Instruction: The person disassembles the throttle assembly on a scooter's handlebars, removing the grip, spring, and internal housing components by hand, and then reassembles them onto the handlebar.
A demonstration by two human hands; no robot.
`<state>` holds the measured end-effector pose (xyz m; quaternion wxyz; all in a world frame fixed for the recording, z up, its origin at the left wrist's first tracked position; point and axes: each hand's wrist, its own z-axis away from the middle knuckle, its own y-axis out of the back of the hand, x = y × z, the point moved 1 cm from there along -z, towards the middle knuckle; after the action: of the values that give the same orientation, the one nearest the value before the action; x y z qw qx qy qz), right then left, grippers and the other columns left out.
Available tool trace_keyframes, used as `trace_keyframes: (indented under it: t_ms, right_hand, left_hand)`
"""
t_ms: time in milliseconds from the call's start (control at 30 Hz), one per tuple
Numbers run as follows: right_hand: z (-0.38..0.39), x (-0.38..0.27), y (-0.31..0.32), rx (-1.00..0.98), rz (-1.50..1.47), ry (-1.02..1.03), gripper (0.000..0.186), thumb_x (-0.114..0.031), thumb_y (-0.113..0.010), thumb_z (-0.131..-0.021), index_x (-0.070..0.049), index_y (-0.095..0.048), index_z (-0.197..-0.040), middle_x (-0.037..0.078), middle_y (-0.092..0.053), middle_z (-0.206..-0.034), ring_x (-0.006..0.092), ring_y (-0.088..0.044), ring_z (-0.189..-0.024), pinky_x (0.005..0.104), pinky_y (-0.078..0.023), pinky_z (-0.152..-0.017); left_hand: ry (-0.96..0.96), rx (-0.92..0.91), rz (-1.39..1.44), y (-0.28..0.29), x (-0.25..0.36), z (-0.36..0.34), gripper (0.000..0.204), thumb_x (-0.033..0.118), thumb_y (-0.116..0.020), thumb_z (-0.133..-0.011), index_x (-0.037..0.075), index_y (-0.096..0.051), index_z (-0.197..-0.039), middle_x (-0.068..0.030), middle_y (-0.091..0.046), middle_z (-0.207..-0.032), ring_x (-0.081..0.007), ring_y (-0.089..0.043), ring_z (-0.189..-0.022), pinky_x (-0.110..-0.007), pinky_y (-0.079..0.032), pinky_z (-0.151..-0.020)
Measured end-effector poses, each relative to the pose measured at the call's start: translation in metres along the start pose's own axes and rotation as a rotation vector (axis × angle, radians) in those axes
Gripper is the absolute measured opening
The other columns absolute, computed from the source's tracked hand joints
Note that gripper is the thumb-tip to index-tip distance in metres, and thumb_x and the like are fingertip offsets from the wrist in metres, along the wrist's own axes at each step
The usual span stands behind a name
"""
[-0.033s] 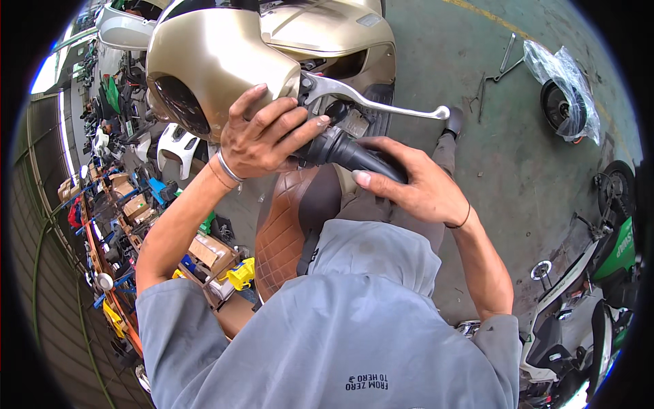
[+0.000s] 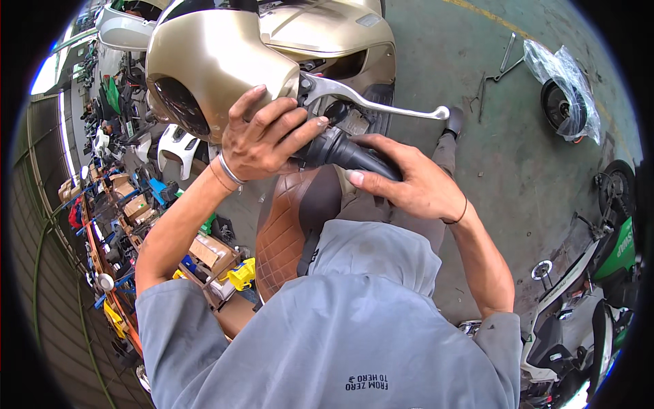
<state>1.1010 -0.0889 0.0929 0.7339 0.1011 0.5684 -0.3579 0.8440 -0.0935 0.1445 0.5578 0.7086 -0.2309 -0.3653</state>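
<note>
A black rubber handlebar grip (image 2: 368, 161) sticks out from a scooter's gold front cover (image 2: 221, 51). Round the grip's outer end my right hand (image 2: 422, 178) is closed, thumb on the near side and fingers over the far side. My left hand (image 2: 262, 143) curls over the black switch housing (image 2: 315, 151) at the grip's inner end. Its fingers are bent and slightly spread, one tip touching the gold cover; the thumb is hidden. Just beyond both hands runs a silver brake lever (image 2: 392, 108), which neither hand holds.
A brown quilted seat (image 2: 289, 218) is close below my left hand. On the floor at far right lie tools (image 2: 507, 65) and a black wheel (image 2: 562, 109) partly wrapped in clear plastic. Shelving with cartons (image 2: 136, 204) lines the left; scooter parts (image 2: 565, 327) stand at the right.
My right hand has shifted very slightly toward the left hand, together with the grip. My left hand stays in place.
</note>
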Motion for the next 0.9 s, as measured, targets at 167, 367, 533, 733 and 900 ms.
trace_keyframes:
  t_ms: [167,367,533,733,900]
  right_hand:
    - [-0.004,-0.003,0.0,-0.061,0.03,-0.049,0.051,-0.034,-0.066,-0.093,0.0,-0.054,-0.129,0.017,-0.067,-0.082,0.0255,-0.064,-0.068,0.0382,-0.05,-0.066]
    - [-0.001,0.001,-0.001,-0.055,0.023,0.047,0.054,-0.026,-0.069,-0.093,0.001,-0.051,-0.135,0.011,-0.059,-0.072,0.0157,-0.054,-0.059,0.0329,-0.045,-0.058]
    - [0.01,0.012,-0.009,0.073,0.123,0.195,0.053,-0.02,-0.07,-0.09,0.0,-0.051,-0.136,0.019,-0.067,-0.084,0.0261,-0.067,-0.072,0.0366,-0.051,-0.067]
    - [0.054,0.02,0.01,0.169,0.335,0.211,0.058,-0.018,-0.072,-0.085,-0.002,-0.049,-0.135,0.022,-0.069,-0.1,0.0378,-0.069,-0.083,0.0412,-0.053,-0.068]
    - [0.075,0.028,0.009,0.148,0.571,0.185,0.063,-0.019,-0.072,-0.083,-0.005,-0.045,-0.138,0.012,-0.059,-0.086,0.0314,-0.064,-0.069,0.0414,-0.05,-0.057]
  left_hand:
    - [0.042,-0.005,-0.065,-0.001,0.009,0.0,0.048,0.065,-0.05,-0.089,0.024,-0.07,-0.105,0.006,-0.066,-0.097,-0.0137,-0.058,-0.107,-0.048,-0.029,-0.111]
    - [0.066,0.018,-0.064,-0.002,0.01,0.0,0.041,0.064,-0.049,-0.09,0.029,-0.069,-0.098,0.0088,-0.065,-0.092,-0.0104,-0.059,-0.104,-0.046,-0.029,-0.111]
    - [0.05,0.041,-0.068,-0.006,0.014,0.003,0.019,0.046,-0.059,-0.092,0.031,-0.067,-0.101,0.012,-0.064,-0.091,-0.0082,-0.057,-0.108,-0.045,-0.029,-0.112]
    - [0.106,-0.013,-0.065,0.001,0.009,-0.005,0.025,0.033,-0.065,-0.087,0.034,-0.071,-0.111,0.0155,-0.067,-0.095,-0.0056,-0.056,-0.108,-0.042,-0.027,-0.116]
    - [0.226,-0.113,0.103,0.014,0.025,-0.008,0.036,0.036,-0.073,-0.08,0.03,-0.069,-0.116,0.0115,-0.065,-0.108,-0.0096,-0.055,-0.111,-0.046,-0.022,-0.118]
